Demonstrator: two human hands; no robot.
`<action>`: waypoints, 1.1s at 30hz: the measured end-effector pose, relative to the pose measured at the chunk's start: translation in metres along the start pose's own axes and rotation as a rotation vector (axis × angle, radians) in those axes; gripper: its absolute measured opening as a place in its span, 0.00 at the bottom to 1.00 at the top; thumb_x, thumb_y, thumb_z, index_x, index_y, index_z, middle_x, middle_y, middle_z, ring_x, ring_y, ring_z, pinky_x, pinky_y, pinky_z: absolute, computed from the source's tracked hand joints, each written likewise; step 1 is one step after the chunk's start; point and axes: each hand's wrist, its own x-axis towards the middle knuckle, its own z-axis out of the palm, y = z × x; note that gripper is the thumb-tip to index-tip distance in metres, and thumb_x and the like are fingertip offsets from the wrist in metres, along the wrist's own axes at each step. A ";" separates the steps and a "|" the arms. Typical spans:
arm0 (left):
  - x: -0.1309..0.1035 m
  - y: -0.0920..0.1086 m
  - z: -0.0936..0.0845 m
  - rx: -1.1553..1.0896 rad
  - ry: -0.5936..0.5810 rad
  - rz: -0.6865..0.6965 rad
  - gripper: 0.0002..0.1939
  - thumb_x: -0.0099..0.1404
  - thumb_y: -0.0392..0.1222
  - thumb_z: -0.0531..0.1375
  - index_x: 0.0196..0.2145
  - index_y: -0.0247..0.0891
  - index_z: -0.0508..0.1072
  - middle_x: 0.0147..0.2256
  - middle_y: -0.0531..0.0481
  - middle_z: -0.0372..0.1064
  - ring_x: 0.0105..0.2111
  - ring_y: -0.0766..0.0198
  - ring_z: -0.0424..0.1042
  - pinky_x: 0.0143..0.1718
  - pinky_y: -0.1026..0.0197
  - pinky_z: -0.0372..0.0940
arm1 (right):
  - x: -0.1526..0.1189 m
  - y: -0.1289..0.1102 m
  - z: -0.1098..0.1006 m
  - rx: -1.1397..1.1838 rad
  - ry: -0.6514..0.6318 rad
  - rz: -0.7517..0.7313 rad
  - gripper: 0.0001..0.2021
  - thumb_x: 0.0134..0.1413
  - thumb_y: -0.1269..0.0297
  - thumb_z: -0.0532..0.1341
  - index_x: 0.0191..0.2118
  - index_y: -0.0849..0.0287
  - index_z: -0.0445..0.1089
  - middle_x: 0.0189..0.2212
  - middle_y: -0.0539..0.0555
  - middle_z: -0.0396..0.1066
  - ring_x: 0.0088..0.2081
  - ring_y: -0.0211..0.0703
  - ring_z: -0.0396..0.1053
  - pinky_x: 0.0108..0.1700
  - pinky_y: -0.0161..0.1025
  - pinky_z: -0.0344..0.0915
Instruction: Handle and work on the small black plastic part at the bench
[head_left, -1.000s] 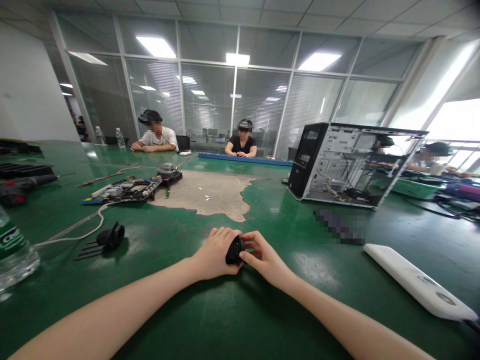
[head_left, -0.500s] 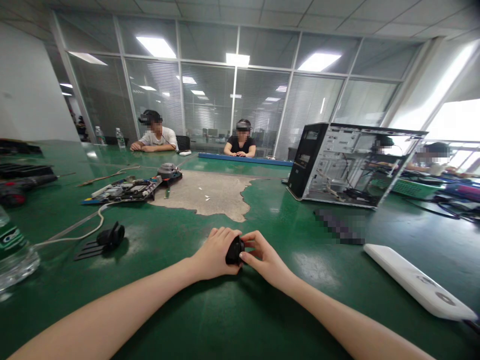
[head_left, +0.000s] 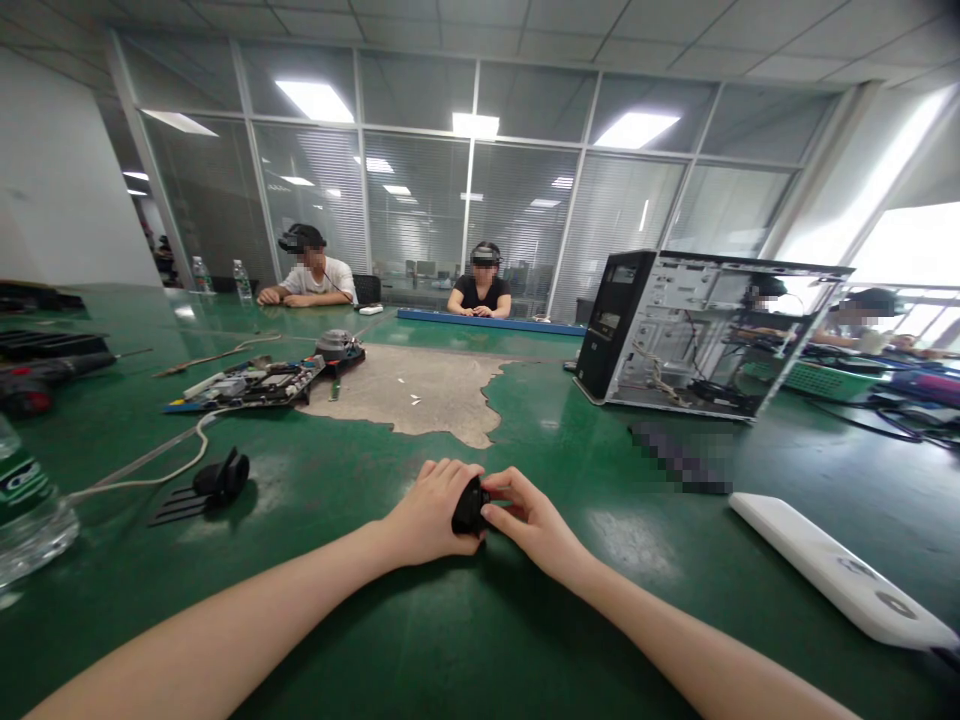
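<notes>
A small black object (head_left: 468, 508), its kind not clear, is held just above or on the green table (head_left: 360, 630). My left hand (head_left: 429, 512) is wrapped round it from the left, hiding much of it. From the other side, the thumb and fingers of my right hand (head_left: 531, 516) pinch its right end. To the left lies a black bracket-like piece (head_left: 217, 478) with flat prongs and a curved part; it touches neither hand.
A circuit board (head_left: 251, 385) lies left of a bare patch (head_left: 427, 395). An open computer case (head_left: 622, 325) stands right, behind a white power bank-like slab (head_left: 832, 565). A water bottle (head_left: 30, 500) is at left. Two people (head_left: 315, 280) sit across; others are at far right.
Both hands stay around the black object in nearly the same place. The right fingertips have shifted very slightly at its end.
</notes>
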 end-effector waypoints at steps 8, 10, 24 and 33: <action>0.000 -0.001 0.001 0.001 -0.002 0.008 0.30 0.45 0.43 0.60 0.47 0.38 0.57 0.40 0.47 0.63 0.40 0.54 0.60 0.41 0.54 0.53 | 0.000 0.002 -0.002 0.050 -0.096 0.029 0.14 0.47 0.64 0.61 0.41 0.57 0.59 0.37 0.53 0.65 0.39 0.42 0.67 0.40 0.41 0.67; 0.000 -0.001 0.001 0.004 -0.005 0.009 0.30 0.45 0.43 0.60 0.47 0.38 0.57 0.40 0.47 0.63 0.40 0.54 0.60 0.41 0.54 0.53 | 0.000 0.000 -0.002 0.060 -0.074 0.005 0.13 0.46 0.64 0.62 0.39 0.57 0.59 0.37 0.52 0.65 0.41 0.42 0.66 0.40 0.40 0.67; 0.000 0.000 0.000 -0.005 -0.008 0.006 0.30 0.46 0.43 0.60 0.47 0.38 0.57 0.41 0.47 0.63 0.40 0.54 0.61 0.41 0.54 0.53 | -0.001 0.000 -0.002 0.002 -0.096 -0.008 0.14 0.47 0.64 0.61 0.41 0.57 0.60 0.38 0.53 0.64 0.42 0.42 0.66 0.42 0.41 0.66; 0.000 0.000 -0.001 -0.008 -0.002 -0.003 0.29 0.46 0.44 0.61 0.46 0.39 0.57 0.40 0.47 0.63 0.41 0.54 0.61 0.41 0.54 0.53 | 0.001 0.001 0.000 0.017 -0.013 0.006 0.11 0.49 0.62 0.59 0.39 0.56 0.60 0.38 0.52 0.64 0.42 0.43 0.66 0.40 0.39 0.67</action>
